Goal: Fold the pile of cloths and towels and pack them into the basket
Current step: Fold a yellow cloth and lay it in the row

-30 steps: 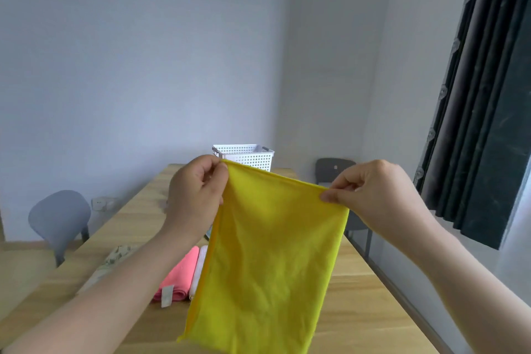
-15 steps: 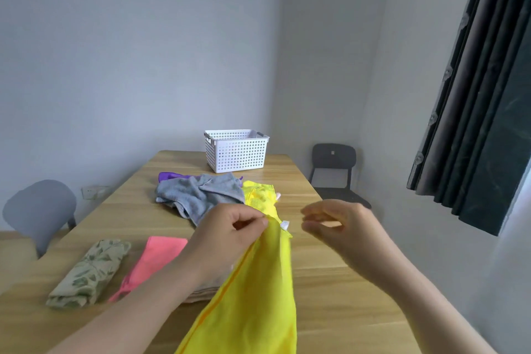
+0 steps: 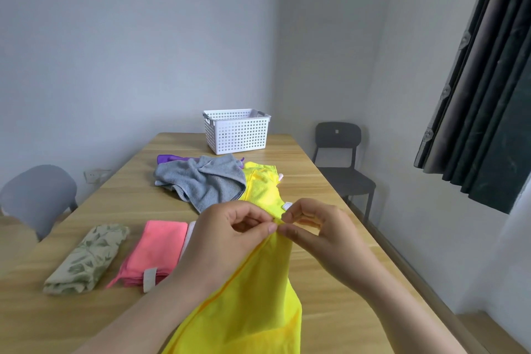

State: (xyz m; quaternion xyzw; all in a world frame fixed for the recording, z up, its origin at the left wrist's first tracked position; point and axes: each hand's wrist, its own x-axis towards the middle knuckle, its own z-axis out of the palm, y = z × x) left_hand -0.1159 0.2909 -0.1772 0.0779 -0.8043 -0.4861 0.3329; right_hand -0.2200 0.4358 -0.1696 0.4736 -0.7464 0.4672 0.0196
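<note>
Head view: my fingertips (image 3: 271,227) meet, left hand (image 3: 227,227) and right hand (image 3: 319,224) both pinching the top edge of the yellow cloth (image 3: 258,296), which hangs near me above the table (image 3: 330,310). It looks thin, limp and light, so I'd hold it by its corners. The basket (image 3: 237,135) stands at the far end.

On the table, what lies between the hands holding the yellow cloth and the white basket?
Head view: the unfolded pile, a grey towel, a second yellow cloth beside it and a purple cloth poking out behind.

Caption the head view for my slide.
Left hand and right hand pinch the yellow cloth at its top over the table; pile and basket behind.
</note>
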